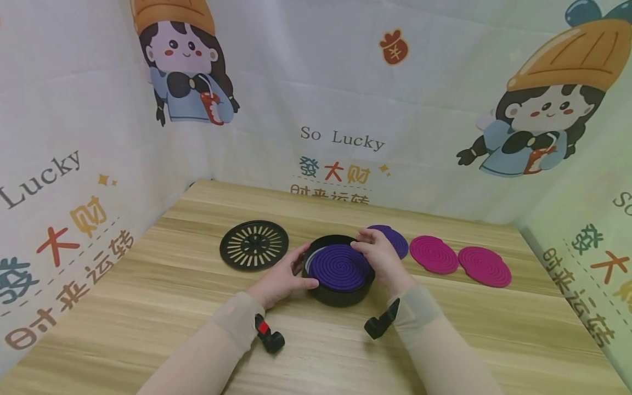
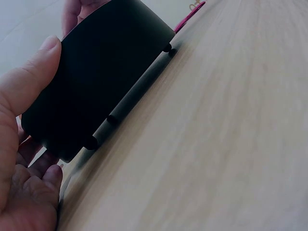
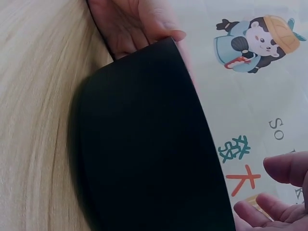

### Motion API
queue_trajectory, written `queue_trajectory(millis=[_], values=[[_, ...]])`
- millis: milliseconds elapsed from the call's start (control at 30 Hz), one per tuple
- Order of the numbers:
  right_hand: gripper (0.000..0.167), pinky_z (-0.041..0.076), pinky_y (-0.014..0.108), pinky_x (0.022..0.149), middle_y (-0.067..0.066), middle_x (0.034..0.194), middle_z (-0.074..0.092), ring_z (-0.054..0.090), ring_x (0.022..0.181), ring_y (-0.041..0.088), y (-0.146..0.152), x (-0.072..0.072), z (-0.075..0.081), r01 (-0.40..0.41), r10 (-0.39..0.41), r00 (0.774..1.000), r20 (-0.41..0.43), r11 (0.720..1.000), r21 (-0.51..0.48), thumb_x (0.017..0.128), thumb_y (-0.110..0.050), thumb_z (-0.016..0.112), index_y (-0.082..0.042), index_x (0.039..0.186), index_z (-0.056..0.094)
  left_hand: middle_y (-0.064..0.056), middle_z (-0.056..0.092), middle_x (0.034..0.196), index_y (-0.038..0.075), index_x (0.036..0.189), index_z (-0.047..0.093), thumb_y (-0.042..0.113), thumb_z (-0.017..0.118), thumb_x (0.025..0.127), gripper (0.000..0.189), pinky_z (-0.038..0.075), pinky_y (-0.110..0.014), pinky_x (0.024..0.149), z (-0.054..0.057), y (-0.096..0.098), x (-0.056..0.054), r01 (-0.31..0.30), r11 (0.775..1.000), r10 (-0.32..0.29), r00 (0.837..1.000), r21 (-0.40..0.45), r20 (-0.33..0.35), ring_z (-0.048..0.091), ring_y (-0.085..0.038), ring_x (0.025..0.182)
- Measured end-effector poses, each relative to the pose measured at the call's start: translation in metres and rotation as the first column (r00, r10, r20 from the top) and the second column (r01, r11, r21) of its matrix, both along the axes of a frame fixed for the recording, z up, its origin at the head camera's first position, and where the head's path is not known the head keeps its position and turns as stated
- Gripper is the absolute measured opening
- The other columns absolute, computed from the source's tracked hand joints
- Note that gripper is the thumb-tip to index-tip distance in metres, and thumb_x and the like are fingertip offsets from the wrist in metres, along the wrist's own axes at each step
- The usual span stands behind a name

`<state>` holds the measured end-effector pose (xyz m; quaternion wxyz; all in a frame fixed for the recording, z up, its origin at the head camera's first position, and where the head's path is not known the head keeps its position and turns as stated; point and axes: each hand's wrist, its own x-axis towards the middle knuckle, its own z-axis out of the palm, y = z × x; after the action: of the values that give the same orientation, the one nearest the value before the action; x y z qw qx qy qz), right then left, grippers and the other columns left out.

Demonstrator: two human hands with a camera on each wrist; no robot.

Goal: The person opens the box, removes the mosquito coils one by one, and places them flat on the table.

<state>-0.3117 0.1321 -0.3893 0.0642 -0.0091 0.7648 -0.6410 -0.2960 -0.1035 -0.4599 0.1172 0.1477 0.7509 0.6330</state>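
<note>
A round black mosquito coil holder [image 1: 338,297] stands on the table in front of me, its small feet showing in the left wrist view. A purple mosquito coil [image 1: 339,267] lies in its opening, slightly tilted, with the pale inside showing at the left. My left hand [image 1: 282,278] grips the holder's left side, thumb [image 2: 41,67] against the wall and fingers behind. Over the right rim reaches my right hand [image 1: 382,258], its fingers loosely bent at the coil's far right edge. In the right wrist view its fingertips [image 3: 248,214] are beside the rim, apart from the thumb.
A black slotted lid [image 1: 254,245] lies left of the holder. Another purple coil [image 1: 396,241] is partly behind my right hand. Farther right lie two pink coils, a nearer-in pink coil [image 1: 434,254] and an outer pink coil [image 1: 485,266]. Printed cloth [image 1: 276,99] hangs around the wooden table.
</note>
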Motion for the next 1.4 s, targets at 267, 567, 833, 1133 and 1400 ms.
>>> queue_trajectory(millis=[267, 567, 833, 1133, 1400], values=[[0.054, 0.032, 0.047, 0.111, 0.025, 0.142, 0.04, 0.037, 0.133, 0.035, -0.0014, 0.0028, 0.0004, 0.001, -0.001, 1.0, 0.003, 1.0, -0.029, 0.094, -0.005, 0.057, 0.006, 0.142, 0.034, -0.013, 0.017, 0.158, 0.014, 0.154, 0.023, 0.014, 0.082, 0.076, 0.098, 0.02, -0.039, 0.117, 0.001, 0.0003, 0.001, 0.012, 1.0, -0.012, 1.0, 0.01, -0.014, 0.016, -0.03, 0.144], [0.054, 0.033, 0.046, 0.111, 0.023, 0.144, 0.039, 0.036, 0.134, 0.035, -0.0036, 0.0049, 0.0007, -0.009, 0.009, 1.0, 0.021, 1.0, 0.01, 0.094, -0.006, 0.058, 0.005, 0.142, 0.035, -0.013, 0.016, 0.158, 0.015, 0.154, 0.023, 0.011, 0.082, 0.077, 0.097, 0.02, -0.039, 0.117, 0.0015, -0.0001, 0.0018, 0.008, 1.0, -0.008, 1.0, 0.014, 0.004, 0.016, -0.03, 0.144], [0.054, 0.034, 0.046, 0.11, 0.021, 0.144, 0.039, 0.037, 0.132, 0.035, -0.0047, 0.0049, 0.0007, -0.013, 0.012, 1.0, 0.029, 0.999, 0.036, 0.094, -0.007, 0.059, 0.004, 0.142, 0.037, -0.013, 0.016, 0.159, 0.014, 0.154, 0.023, 0.011, 0.081, 0.077, 0.096, 0.019, -0.038, 0.117, 0.0014, 0.0002, 0.0018, 0.01, 1.0, -0.01, 1.0, 0.018, 0.0, 0.016, -0.03, 0.145], [0.051, 0.033, 0.046, 0.11, 0.023, 0.141, 0.041, 0.039, 0.131, 0.036, -0.0062, 0.0023, -0.0027, -0.009, 0.008, 1.0, 0.009, 0.997, 0.083, 0.092, -0.006, 0.06, 0.006, 0.138, 0.042, -0.013, 0.015, 0.159, 0.014, 0.153, 0.024, 0.012, 0.081, 0.077, 0.095, 0.019, -0.039, 0.117, 0.0013, 0.0002, 0.0012, 0.007, 1.0, -0.007, 1.0, 0.015, 0.007, 0.016, -0.03, 0.144], [0.053, 0.033, 0.045, 0.111, 0.022, 0.143, 0.041, 0.038, 0.132, 0.034, -0.0051, 0.0025, -0.0015, -0.001, 0.001, 1.0, 0.009, 0.999, 0.034, 0.092, -0.005, 0.059, 0.006, 0.14, 0.039, -0.012, 0.014, 0.159, 0.014, 0.154, 0.023, 0.012, 0.081, 0.077, 0.096, 0.019, -0.038, 0.117, 0.0008, 0.0003, 0.001, 0.009, 1.0, -0.009, 1.0, 0.019, 0.01, 0.016, -0.029, 0.145]])
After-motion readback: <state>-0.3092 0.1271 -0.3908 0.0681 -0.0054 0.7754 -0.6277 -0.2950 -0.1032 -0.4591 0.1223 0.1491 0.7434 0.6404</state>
